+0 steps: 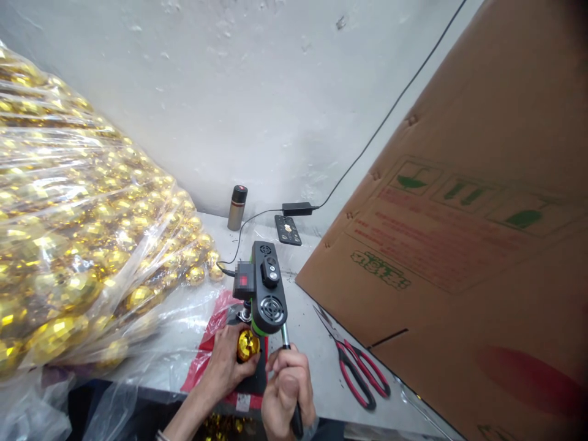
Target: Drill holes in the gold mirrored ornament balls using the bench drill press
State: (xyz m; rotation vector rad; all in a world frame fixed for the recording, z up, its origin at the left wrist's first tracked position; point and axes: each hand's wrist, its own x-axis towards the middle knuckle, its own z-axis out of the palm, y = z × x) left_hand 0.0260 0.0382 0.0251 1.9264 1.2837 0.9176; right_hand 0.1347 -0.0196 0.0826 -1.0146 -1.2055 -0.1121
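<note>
A black bench machine (269, 288) with round vents and a green lower rim stands on the table, above a dark base plate. My left hand (225, 361) holds a shiny gold faceted ball (248, 345) under the machine's head, thumb and fingers on either side of it. My right hand (289, 389) is wrapped round the black grip of the machine's metal lever (285, 335), just right of the ball. Red plastic sheet (209, 343) lies beneath and beside the base.
A large clear bag of gold balls (101, 226) fills the left. Red-handled scissors (356, 364) lie right of the machine, beside a big cardboard box (459, 214). Behind are a bottle (237, 208), a phone (288, 230) and a power adapter (297, 209) with its cord.
</note>
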